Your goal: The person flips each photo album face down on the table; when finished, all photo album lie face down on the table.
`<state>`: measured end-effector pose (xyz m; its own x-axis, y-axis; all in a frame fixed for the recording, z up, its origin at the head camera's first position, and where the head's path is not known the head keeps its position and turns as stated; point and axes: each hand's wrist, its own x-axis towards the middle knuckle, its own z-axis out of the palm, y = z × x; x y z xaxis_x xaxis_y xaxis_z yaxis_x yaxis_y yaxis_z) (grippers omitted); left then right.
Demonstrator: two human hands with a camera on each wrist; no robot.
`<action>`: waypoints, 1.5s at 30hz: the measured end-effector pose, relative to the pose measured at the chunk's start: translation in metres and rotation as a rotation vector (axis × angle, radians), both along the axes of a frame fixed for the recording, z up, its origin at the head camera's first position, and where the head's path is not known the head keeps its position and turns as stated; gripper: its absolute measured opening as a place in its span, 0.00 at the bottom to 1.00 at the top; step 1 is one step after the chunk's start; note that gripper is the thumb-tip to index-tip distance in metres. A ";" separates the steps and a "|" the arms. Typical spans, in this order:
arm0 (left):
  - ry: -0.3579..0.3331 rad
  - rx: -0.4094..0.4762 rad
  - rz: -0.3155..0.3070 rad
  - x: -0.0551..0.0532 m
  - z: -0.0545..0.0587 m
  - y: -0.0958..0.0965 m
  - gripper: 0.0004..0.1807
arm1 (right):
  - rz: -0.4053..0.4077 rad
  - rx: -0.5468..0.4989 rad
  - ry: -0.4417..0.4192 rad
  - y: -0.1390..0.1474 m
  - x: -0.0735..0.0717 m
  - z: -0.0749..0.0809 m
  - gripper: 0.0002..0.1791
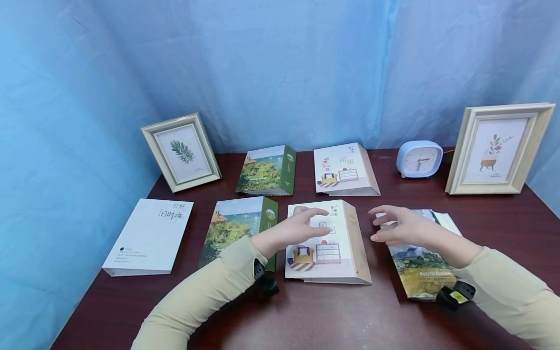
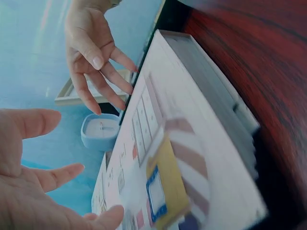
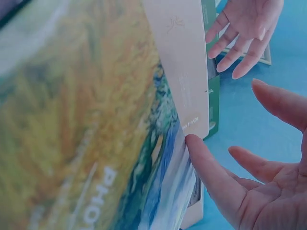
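My left hand (image 1: 292,227) hovers over the front white photo album (image 1: 339,267) with a chair and drawers drawn on its cover. Its fingers are spread and loosely bent, with nothing between them. To the right, my right hand (image 1: 409,226) is above a photo album with a painted landscape (image 1: 415,277), thumb and fingers apart and holding nothing. In the right wrist view, one of its fingertips overlaps the edge of the landscape album (image 3: 110,124). The palms face each other across the gap between these two albums.
Beside my left forearm lies a green-spined album (image 1: 236,218); a plain white album (image 1: 150,233) is farther left. Behind are another green-spined album (image 1: 262,170) and another white one (image 1: 343,167). Two picture frames (image 1: 210,167) (image 1: 457,150) and a blue clock (image 1: 420,159) stand at the back.
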<state>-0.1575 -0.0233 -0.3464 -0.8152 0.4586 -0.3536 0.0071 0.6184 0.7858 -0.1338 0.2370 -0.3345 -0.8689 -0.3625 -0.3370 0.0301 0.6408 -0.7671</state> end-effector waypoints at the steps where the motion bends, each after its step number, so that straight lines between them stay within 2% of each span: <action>1: -0.002 0.016 0.000 0.001 0.000 0.001 0.27 | -0.003 0.000 0.006 0.002 0.000 0.000 0.38; 7: -0.044 0.148 0.026 0.006 0.003 0.009 0.24 | 0.000 0.021 0.068 0.016 0.004 -0.001 0.38; 14: -0.058 0.271 0.012 0.010 0.006 0.022 0.23 | -0.034 0.109 0.121 0.032 0.009 0.000 0.37; 25: -0.091 0.337 -0.022 0.022 0.010 0.041 0.23 | -0.081 0.270 0.170 0.060 0.019 -0.006 0.41; 30: -0.144 0.359 -0.025 0.028 0.011 0.054 0.26 | -0.087 0.340 0.178 0.074 0.021 -0.011 0.45; 37: -0.277 0.453 -0.017 0.036 0.013 0.071 0.29 | -0.081 0.392 0.179 0.081 0.022 -0.014 0.46; 45: -0.363 0.436 0.024 0.041 0.007 0.085 0.30 | -0.079 0.427 0.163 0.087 0.022 -0.023 0.49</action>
